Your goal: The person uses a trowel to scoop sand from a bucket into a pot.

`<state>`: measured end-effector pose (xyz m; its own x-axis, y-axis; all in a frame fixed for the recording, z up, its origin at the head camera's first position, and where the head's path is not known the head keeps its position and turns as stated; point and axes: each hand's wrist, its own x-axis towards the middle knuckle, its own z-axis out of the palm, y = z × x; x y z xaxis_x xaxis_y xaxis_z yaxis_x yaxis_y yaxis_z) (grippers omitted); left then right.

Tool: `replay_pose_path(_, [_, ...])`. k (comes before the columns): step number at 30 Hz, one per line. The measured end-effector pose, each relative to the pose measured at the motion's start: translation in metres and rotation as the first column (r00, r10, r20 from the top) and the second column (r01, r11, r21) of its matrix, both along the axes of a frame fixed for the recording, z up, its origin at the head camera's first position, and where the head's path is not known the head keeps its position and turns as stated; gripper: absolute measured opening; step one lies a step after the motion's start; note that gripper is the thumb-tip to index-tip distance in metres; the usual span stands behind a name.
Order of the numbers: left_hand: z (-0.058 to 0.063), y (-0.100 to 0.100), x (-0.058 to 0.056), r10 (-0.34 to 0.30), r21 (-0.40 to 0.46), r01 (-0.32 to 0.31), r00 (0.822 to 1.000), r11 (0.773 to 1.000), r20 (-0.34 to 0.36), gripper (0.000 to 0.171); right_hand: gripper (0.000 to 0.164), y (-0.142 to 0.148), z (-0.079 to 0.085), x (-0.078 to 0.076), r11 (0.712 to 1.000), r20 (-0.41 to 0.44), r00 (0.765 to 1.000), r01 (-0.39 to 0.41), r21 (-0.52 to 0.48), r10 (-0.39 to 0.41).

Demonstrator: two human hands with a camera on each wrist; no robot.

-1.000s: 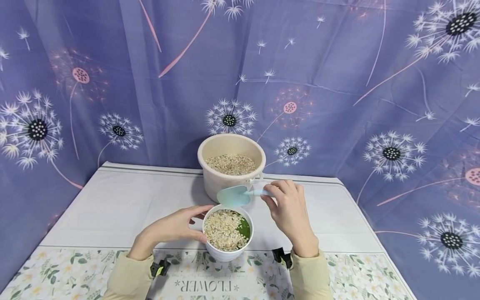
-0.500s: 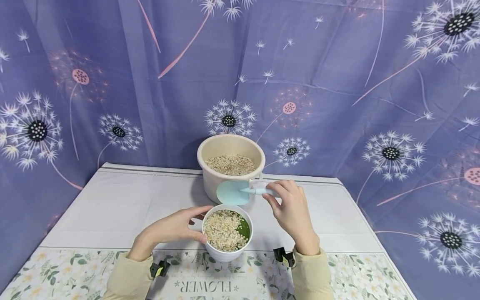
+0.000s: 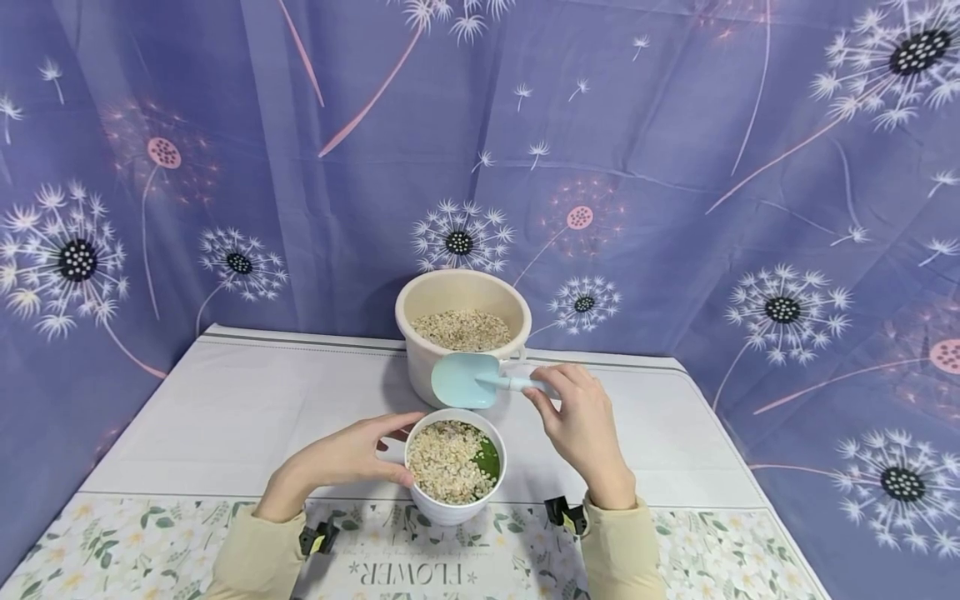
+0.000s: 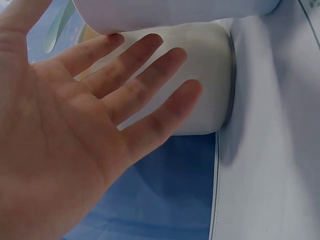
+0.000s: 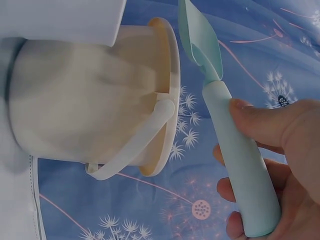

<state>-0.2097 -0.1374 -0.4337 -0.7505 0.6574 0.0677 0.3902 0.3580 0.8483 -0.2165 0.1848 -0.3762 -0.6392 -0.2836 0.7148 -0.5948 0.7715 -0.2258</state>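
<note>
- Your left hand [image 3: 348,454] touches the pot [image 3: 447,512] at its 9 o'clock, fingers outstretched, presumably steadying it.
- That smooth white pot stands on the worktop [image 3: 210,417], holding coarse grit [image 3: 448,467], a green patch [image 3: 489,458] at 3 o'clock.
- The cream bucket [image 3: 424,363] sits at 12 o'clock, seemingly for easy scooping.
- The blue trowel [image 3: 461,382] tilts its curved blade; your right hand [image 3: 581,421], at 2 o'clock, grasps the handle.

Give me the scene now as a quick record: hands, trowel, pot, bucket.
Left hand: touching the white pot
Right hand: gripping the trowel by its handle
Trowel blade: raised, no grains visible on it
Pot contents: pale grains, green patch showing at the right in the head view
Bucket: behind the pot, grains inside
</note>
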Motion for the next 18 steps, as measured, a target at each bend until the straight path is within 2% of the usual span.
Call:
replay_pose_path(6, [-0.0025,-0.0028,0.0,0.011,0.001,-0.011,1.0,1.0,0.014,0.087,0.019,-0.0003,-0.0008,-0.0002,1.0,0.014,1.0,0.008,0.0,-0.008])
replay_pose_path(10, [-0.0036,-0.0045,-0.0009,0.028,-0.018,-0.028,0.999,0.999,-0.016,0.08,0.019,0.0004,-0.001,-0.0004,1.0,0.028,1.0,0.014,-0.001,-0.014])
replay_pose_path(14, [-0.0028,-0.0059,-0.0009,0.073,-0.053,-0.077,0.995,0.996,-0.066,0.075,0.018,0.0016,-0.001,-0.0001,1.0,0.051,0.998,0.03,0.0,-0.03])
replay_pose_path(18, [-0.002,-0.0069,-0.0011,0.139,-0.057,-0.144,0.987,0.988,-0.085,0.071,0.018,0.0025,-0.0016,-0.0002,0.999,0.061,0.997,0.044,0.003,-0.044])
